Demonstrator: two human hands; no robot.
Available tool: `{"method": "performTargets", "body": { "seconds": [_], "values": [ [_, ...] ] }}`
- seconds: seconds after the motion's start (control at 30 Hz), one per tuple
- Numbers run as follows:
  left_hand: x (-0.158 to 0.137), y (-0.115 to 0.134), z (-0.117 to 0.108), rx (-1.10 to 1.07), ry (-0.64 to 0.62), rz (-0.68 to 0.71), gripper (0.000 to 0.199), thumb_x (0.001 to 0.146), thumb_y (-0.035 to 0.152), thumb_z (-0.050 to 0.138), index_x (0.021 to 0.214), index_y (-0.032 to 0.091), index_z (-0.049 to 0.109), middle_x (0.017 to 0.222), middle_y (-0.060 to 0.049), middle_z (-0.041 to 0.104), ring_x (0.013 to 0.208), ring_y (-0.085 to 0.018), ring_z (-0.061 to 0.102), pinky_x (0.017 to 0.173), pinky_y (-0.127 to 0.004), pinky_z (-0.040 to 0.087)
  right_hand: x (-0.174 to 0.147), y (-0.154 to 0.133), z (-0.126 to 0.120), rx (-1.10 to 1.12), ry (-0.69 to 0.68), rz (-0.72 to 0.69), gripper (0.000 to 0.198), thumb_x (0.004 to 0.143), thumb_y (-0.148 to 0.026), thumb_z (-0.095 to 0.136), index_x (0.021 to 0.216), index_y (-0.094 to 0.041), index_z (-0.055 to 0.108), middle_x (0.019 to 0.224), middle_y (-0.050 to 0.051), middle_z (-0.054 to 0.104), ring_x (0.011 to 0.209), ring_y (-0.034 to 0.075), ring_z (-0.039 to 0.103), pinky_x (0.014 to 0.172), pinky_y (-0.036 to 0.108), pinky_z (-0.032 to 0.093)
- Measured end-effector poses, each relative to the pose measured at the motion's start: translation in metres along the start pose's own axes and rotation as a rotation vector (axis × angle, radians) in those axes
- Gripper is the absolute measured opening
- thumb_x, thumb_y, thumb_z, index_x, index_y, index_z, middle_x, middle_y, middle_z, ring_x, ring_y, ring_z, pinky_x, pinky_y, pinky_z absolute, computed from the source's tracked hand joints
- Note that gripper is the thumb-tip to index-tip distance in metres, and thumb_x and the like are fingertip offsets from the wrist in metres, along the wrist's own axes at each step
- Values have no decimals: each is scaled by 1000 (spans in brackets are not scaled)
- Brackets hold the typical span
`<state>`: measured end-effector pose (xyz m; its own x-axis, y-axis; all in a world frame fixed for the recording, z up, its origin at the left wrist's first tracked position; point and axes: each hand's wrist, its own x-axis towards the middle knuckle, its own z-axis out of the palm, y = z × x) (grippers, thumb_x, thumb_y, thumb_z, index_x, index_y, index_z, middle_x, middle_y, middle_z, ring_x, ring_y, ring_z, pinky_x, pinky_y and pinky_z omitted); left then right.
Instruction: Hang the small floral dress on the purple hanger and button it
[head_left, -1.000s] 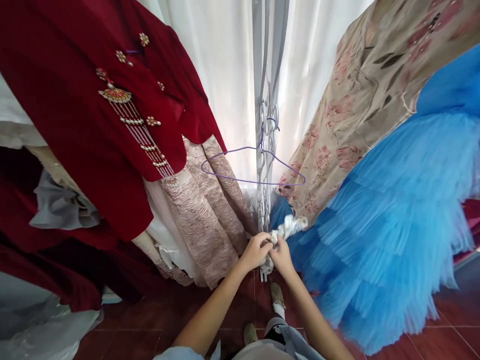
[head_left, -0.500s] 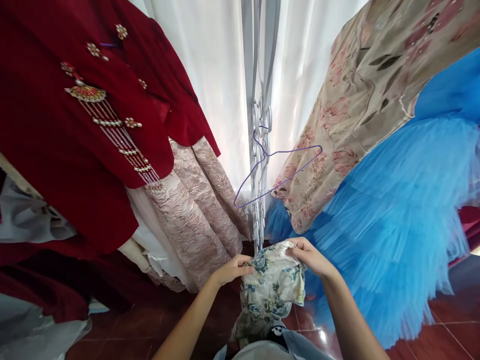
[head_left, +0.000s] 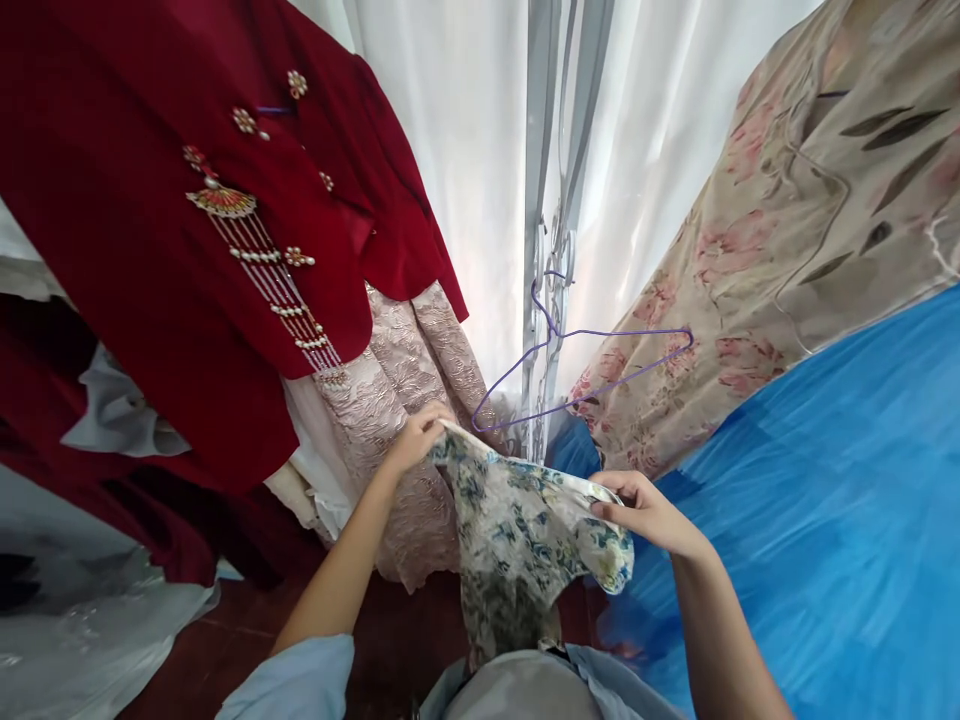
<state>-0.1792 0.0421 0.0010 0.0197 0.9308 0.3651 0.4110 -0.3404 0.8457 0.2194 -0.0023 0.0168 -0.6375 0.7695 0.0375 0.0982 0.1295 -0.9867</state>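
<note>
The left hand point(head_left: 420, 437) pinched one upper corner of a floral garment point(head_left: 525, 520) just below the centre of the frame, and the right hand point(head_left: 641, 508) gripped the same edge farther right, thumb against fingers. The garment hung spread between them at lower centre. From its creases and droop it looked light, soft and limp, hardly fragile, though likely to fold over if held at one point only; the pale top edge, taken near both ends, seemed the best hold. Its lower part fell into shadow, perhaps bunched, and its bottom could not be made out.

Beyond the hands, a purple hanger point(head_left: 553, 330) hung at centre from a metal rack point(head_left: 540, 130), whose lower end was hidden. The frame cut off a red jacket point(head_left: 172, 270) at upper left and a blue skirt point(head_left: 787, 530) at lower right.
</note>
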Motion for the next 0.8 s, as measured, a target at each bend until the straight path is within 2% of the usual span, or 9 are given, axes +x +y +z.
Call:
{"method": "performTargets", "body": {
  "seconds": [0.07, 0.13, 0.23, 0.33, 0.43, 0.57, 0.7, 0.8],
  "values": [
    [24, 12, 9, -65, 83, 79, 20, 78, 36, 59, 70, 18, 65, 94, -7, 65, 100, -22, 58, 95, -33, 44, 4, 0, -7, -11, 30, -23, 31, 84, -46, 73, 87, -16, 74, 73, 2, 62, 65, 15, 51, 59, 24, 38],
    [40, 25, 26, -244, 65, 43, 21, 81, 39, 59, 77, 19, 63, 102, -8, 66, 101, -22, 60, 93, -33, 47, 5, 1, -16, -14, 99, -45, 29, 82, -45, 74, 81, -16, 72, 68, 1, 59, 62, 14, 48, 57, 24, 36],
    [48, 40, 53, -531, -54, -131, 22, 81, 41, 63, 86, 20, 59, 93, -4, 67, 81, -17, 63, 76, -27, 50, 1, 9, -36, -23, 250, -79, 26, 80, -41, 74, 76, -16, 71, 66, 1, 58, 60, 14, 47, 56, 25, 36],
    [45, 50, 64, -589, -131, -207, 20, 77, 35, 69, 84, 18, 60, 74, 1, 59, 63, -11, 54, 59, -19, 43, -1, 24, -63, -112, 427, -98, 18, 79, -35, 69, 79, -17, 71, 69, 2, 62, 61, 15, 50, 56, 26, 37],
    [42, 56, 55, -530, -189, -175, 25, 74, 31, 75, 89, 17, 62, 75, 1, 59, 63, -10, 53, 56, -18, 41, 8, 37, -92, -272, 682, -135, 13, 75, -29, 62, 75, -17, 68, 66, 1, 61, 59, 16, 50, 55, 26, 37],
    [45, 68, 36, -430, -195, -106, 35, 71, 32, 83, 90, 18, 58, 75, 3, 58, 61, -8, 53, 56, -17, 41, 41, 36, -128, -441, 991, -327, 11, 70, -26, 55, 68, -18, 63, 62, 0, 56, 58, 15, 46, 56, 27, 36],
    [47, 82, 25, -332, -176, -90, 37, 73, 37, 83, 87, 17, 56, 68, 5, 54, 57, -7, 49, 52, -15, 38, 86, 8, -166, -342, 1128, -555, 13, 71, -26, 54, 59, -21, 52, 55, -3, 43, 54, 13, 36, 51, 26, 30],
    [49, 89, 15, -320, -175, -100, 39, 73, 40, 84, 87, 17, 55, 68, 5, 56, 57, -7, 51, 52, -15, 39, 118, -17, -194, -249, 1090, -638, 31, 79, -29, 52, 52, -24, 40, 52, -3, 31, 51, 13, 28, 47, 28, 25]
  ]
}}
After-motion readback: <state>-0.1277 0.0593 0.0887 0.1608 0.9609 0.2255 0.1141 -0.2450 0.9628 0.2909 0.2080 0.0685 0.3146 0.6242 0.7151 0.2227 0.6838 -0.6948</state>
